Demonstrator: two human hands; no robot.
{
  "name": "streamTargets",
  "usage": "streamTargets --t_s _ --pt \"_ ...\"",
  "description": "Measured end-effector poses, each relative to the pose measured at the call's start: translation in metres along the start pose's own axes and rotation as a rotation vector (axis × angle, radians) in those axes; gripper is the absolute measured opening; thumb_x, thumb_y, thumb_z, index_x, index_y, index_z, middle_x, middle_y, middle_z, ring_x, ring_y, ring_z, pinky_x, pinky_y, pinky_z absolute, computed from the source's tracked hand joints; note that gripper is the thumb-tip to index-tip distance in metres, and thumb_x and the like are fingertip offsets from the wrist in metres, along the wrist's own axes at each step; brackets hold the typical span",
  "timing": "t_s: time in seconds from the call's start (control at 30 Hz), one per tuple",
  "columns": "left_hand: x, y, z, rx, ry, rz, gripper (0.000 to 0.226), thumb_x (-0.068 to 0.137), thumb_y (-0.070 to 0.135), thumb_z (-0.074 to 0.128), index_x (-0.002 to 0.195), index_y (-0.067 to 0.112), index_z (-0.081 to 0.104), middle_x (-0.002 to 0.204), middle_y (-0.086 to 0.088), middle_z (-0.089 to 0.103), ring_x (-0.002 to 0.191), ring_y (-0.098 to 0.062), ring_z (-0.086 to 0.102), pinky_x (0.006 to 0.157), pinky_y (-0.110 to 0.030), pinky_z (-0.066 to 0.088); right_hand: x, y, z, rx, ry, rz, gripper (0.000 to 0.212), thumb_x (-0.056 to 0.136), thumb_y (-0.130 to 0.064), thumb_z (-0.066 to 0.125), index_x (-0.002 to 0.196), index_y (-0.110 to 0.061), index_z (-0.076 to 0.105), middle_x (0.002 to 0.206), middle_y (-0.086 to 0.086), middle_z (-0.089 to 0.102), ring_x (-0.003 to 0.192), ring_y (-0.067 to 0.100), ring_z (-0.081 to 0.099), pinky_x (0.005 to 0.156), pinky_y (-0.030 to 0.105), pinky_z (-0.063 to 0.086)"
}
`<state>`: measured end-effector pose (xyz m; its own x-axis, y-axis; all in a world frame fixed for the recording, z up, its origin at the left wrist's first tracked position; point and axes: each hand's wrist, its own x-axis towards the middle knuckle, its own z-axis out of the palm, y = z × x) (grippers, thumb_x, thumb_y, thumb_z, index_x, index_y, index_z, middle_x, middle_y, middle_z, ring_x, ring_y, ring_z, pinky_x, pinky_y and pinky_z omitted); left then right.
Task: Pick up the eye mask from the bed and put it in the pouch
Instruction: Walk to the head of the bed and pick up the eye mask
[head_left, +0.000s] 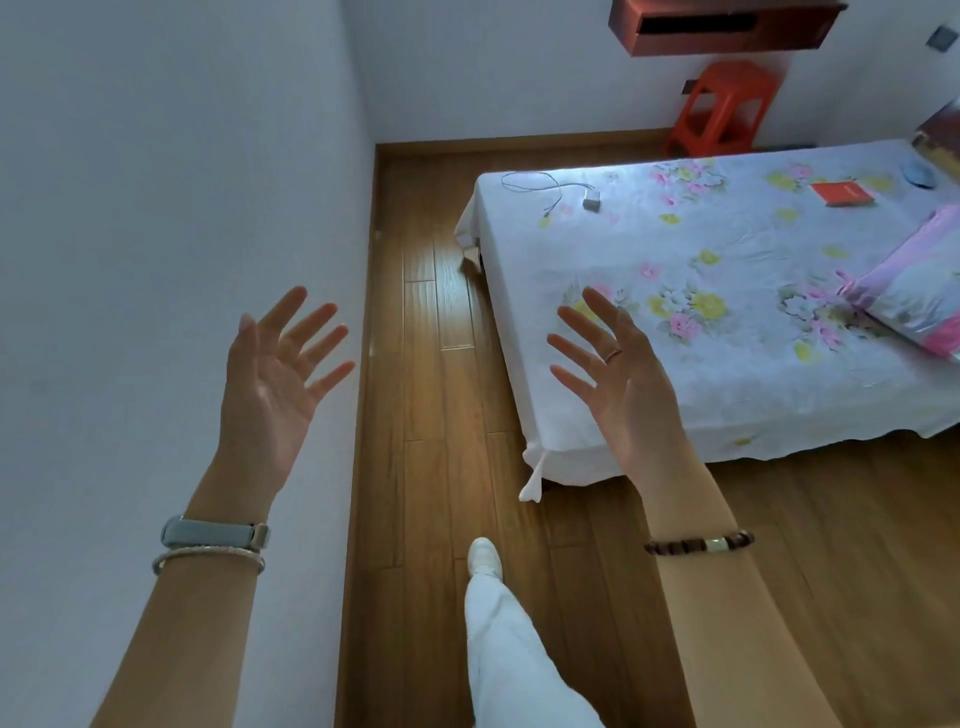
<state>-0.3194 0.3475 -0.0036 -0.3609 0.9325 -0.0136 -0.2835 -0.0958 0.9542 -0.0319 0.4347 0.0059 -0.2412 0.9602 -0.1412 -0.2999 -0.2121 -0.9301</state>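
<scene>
Left hand (270, 374) and right hand (618, 364): raised, fingers spread, each grip empty. Bed (727, 322): floral sheet; bluish item (918, 172) at far edge, possibly the eye mask.

bed (675, 364): floral sheet | on it: white cable (535, 184) with grey charger (591, 200) near far-left corner; red booklet (840, 194) far right; blue round item (919, 173) at far edge; pink folded quilt (914, 296) at right

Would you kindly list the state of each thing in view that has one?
left hand: open, empty, raised
right hand: open, empty, raised
charger cable: loose on bed
red booklet: closed, flat on bed
pillow: lying on bed
red stool: upright
</scene>
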Motion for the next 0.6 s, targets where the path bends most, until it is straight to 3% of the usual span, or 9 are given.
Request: streamTargets --t_s 0.3,0.6 --pt "0.145 0.003 0.013 0.024 0.056 0.031 0.055 0.104 0.044 0.018 0.148 0.019 0.041 0.146 -0.007 0.054 0.132 -0.026 0.056 0.108 -0.048 0.043 0.158 -0.016 0.023 -0.019 -0.037 -0.01 0.043 0.107 -0.032 0.027 0.144 -0.021 0.046 0.145 0.008 0.054 0.128 0.027 0.058 0.112 0.053 0.04" --pt "0.272 0.001 0.008 0.031 0.076 0.033 0.055 0.103 0.045 0.02 0.149 0.021 0.039 0.149 -0.008 0.053 0.132 -0.025 0.057 0.108 -0.048 0.044 0.285 -0.021 0.047 -0.049 -0.042 -0.01 0.041 0.107 -0.033 0.026 0.142 -0.024 0.046 0.146 0.005 0.054 0.128 0.027 0.058 0.111 0.052 0.042"
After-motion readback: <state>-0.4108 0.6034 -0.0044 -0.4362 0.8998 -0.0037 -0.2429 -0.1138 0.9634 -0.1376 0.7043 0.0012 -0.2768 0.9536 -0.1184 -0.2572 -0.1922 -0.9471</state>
